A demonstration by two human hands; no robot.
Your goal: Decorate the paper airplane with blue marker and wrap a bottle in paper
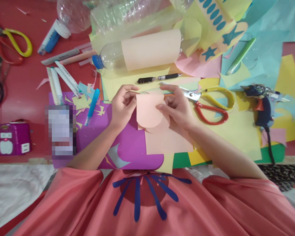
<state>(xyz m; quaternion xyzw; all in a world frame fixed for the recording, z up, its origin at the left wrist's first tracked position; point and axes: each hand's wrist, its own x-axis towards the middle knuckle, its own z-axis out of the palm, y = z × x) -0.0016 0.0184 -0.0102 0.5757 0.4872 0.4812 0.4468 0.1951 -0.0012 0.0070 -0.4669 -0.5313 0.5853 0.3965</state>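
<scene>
Our left hand [125, 105] and right hand [178, 108] are slightly apart, both pinching a rounded peach paper piece [149, 112] by its opposite sides; we hold it over a peach sheet [168, 144]; yellow-and-red scissors [194, 95] lie just beside our right hand.

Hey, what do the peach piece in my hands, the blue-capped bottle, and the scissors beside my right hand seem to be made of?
Peach piece: probably matte paper or thin card, being thin and flat with no shine.
Bottle: likely clear, glossy plastic, since it's see-through with highlights.
Scissors: the shiny, silvery pivot area suggests metal; the smooth, yellow and red handles look like plastic.
</scene>
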